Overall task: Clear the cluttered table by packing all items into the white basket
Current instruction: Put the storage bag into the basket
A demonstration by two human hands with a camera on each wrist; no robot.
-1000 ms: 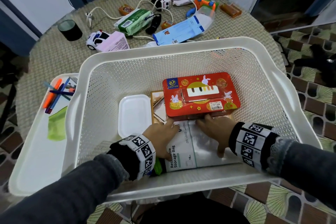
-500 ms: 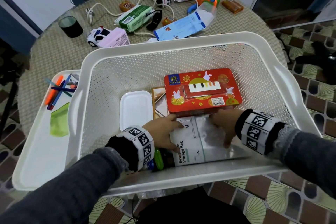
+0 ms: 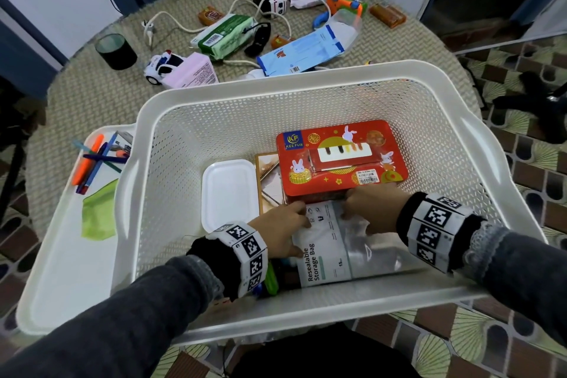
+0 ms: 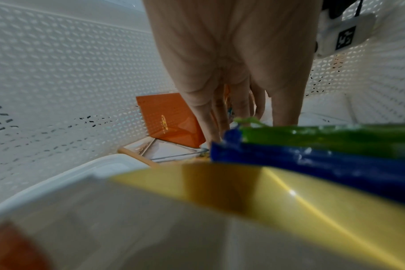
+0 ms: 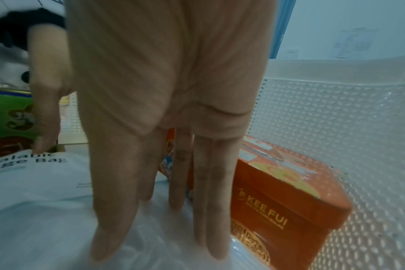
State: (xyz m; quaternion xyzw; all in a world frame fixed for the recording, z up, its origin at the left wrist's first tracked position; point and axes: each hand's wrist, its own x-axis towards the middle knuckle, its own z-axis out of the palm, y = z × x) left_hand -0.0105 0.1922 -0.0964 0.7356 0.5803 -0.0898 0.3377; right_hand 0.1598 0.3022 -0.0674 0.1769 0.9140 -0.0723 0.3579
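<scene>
The white basket (image 3: 306, 77) stands at the near edge of the table. Inside it lie a red tin (image 3: 340, 159), a white lid (image 3: 228, 193) and a pack of resealable storage bags (image 3: 325, 252). My left hand (image 3: 282, 230) rests with straight fingers on the left part of the bag pack, beside the tin (image 4: 171, 118). My right hand (image 3: 371, 209) presses flat on the pack's clear part (image 5: 46, 191), its straight fingers (image 5: 215, 210) against the near side of the tin (image 5: 285, 201). Neither hand grips anything.
Beyond the basket the woven table (image 3: 92, 95) holds a toy police car (image 3: 164, 66), a pink box (image 3: 191, 72), a green wipes pack (image 3: 225, 35), a blue packet (image 3: 302, 52), a white cable (image 3: 184, 26), a dark cup (image 3: 115, 50). A white tray (image 3: 61, 255) with pens sits left.
Both hands have stayed on the storage bag pack. The right hand slid a little toward the tin. The pack lies flatter in the basket's near end.
</scene>
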